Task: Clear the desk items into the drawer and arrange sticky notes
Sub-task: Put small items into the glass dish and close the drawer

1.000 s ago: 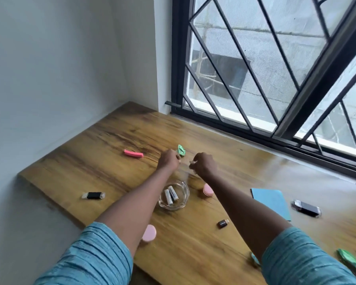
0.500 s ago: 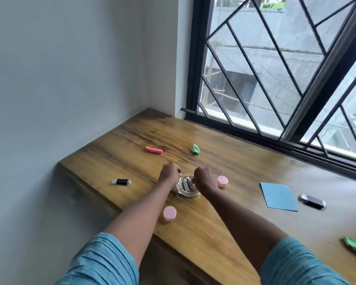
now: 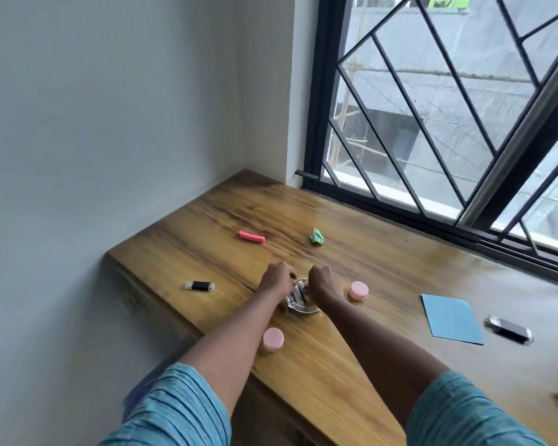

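Left hand, right hand retreated; fingers clasp dish.

The glass dish is crowded by a pink jar just to its right and a second pink jar toward the front edge; bare desk is left beyond it.

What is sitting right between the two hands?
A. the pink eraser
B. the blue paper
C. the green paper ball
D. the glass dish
D: the dish, with batteries inside, sits between the left hand and the right hand, whose curled fingers are at its rim.
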